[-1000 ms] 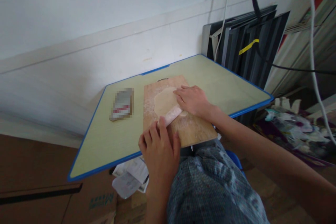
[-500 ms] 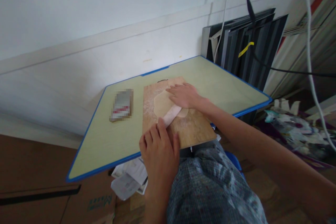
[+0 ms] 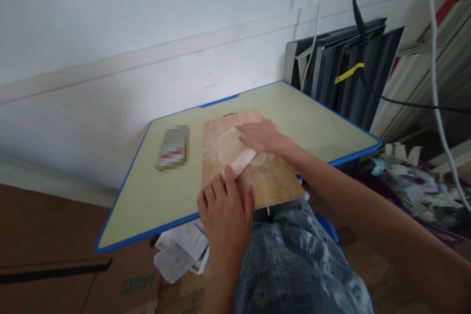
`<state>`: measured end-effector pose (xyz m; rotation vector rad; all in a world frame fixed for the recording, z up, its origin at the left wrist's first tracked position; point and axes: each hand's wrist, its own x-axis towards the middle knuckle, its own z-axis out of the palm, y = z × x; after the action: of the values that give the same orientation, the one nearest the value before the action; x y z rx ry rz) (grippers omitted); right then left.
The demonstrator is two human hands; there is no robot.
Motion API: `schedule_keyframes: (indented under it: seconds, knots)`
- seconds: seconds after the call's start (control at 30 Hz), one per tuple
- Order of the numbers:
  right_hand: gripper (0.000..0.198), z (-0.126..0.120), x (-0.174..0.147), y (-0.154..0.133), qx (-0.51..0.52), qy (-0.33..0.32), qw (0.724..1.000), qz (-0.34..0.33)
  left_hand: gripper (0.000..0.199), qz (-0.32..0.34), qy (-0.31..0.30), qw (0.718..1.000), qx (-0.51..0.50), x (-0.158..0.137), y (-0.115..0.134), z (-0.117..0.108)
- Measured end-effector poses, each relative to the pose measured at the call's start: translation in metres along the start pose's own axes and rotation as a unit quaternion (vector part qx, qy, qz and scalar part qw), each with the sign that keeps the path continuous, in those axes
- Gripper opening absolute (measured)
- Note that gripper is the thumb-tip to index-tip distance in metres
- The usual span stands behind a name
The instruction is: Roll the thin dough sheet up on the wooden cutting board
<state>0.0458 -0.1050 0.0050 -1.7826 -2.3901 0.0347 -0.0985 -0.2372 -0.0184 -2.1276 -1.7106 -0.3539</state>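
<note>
A pale, floury rolling pin point(image 3: 244, 161) lies slantwise across a flat round of dough point(image 3: 230, 144). Under the dough is a wooden cutting board point(image 3: 272, 184), dusted with flour on its left side. My left hand point(image 3: 226, 206) is curled over the near end of the pin, its fingers bent and its thumb by the board's front edge. Over the far end rests my right hand point(image 3: 261, 136), palm down, with its fingers stretched out flat above the dough. Both pin ends are hidden beneath my hands.
The board stands on a light green table point(image 3: 165, 196) with a blue rim. A blurred-out packet point(image 3: 172, 147) lies to the left. Behind the right corner lean dark panels point(image 3: 342, 64). A black strap point(image 3: 357, 10) and white cable point(image 3: 434, 59) hang at the right. A cardboard box point(image 3: 121, 279) stands lower left.
The whole view has shifted slightly. My hands and the rolling pin stay in nearly the same place on the dough and board.
</note>
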Motion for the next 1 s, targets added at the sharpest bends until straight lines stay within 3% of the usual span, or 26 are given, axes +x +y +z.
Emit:
schedule_keyframes:
  seconds: [0.27,0.47,0.63,0.8,1.0]
  knots:
    - [0.041,0.003,-0.067,0.001,-0.015,0.149,0.989,0.009,0.045,0.009,0.004,0.999,-0.046,-0.001,-0.001,0.002]
    - [0.039,0.014,-0.098,0.003,-0.008,0.210,0.978,-0.009,0.040,0.038,0.003,0.995,-0.097,-0.006,-0.010,0.004]
    - [0.039,0.018,-0.107,0.006,-0.010,0.225,0.974,-0.023,0.044,0.057,-0.010,0.995,-0.081,-0.003,-0.012,0.006]
    - [0.038,0.018,-0.107,0.004,-0.009,0.216,0.976,-0.016,0.050,0.101,-0.037,0.992,-0.061,0.024,-0.021,0.007]
    - [0.038,0.015,-0.101,0.006,-0.025,0.196,0.980,0.006,0.050,0.166,-0.118,0.976,-0.077,0.082,-0.032,0.013]
